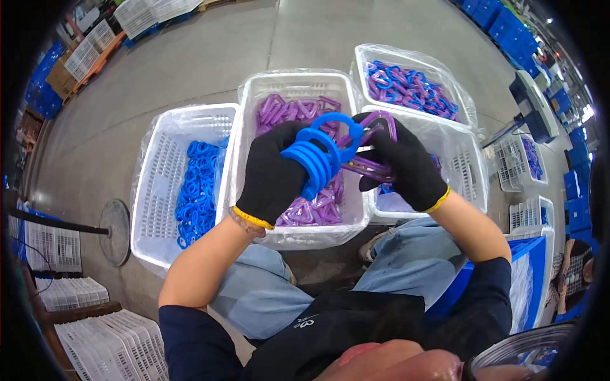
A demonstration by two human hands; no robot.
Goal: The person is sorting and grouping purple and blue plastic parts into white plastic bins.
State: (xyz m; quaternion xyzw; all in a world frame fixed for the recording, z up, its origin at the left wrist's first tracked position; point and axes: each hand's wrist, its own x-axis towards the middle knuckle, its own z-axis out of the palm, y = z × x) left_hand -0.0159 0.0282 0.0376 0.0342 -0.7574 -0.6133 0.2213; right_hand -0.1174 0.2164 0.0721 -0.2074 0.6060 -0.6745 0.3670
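My left hand point(268, 166), in a black glove with a yellow cuff, is closed around a stack of several blue plastic rings point(312, 166). Facing it, my right hand point(413, 166), gloved alike, grips purple translucent triangular loops point(385, 122). The foremost blue ring meets the purple pieces between my hands; whether they are linked I cannot tell. Both hands are above a white crate point(293, 77) of loose purple triangles point(289, 113) and the crate right of it point(469, 166), whose contents my right hand partly hides.
On the left stands a white crate point(145, 190) of blue rings point(200, 166). A far-right lined crate point(422, 56) holds mixed blue and purple pieces point(406, 89). Further right are a device on a post point(532, 105) and another person point(577, 270). A round stand base point(115, 232) lies left.
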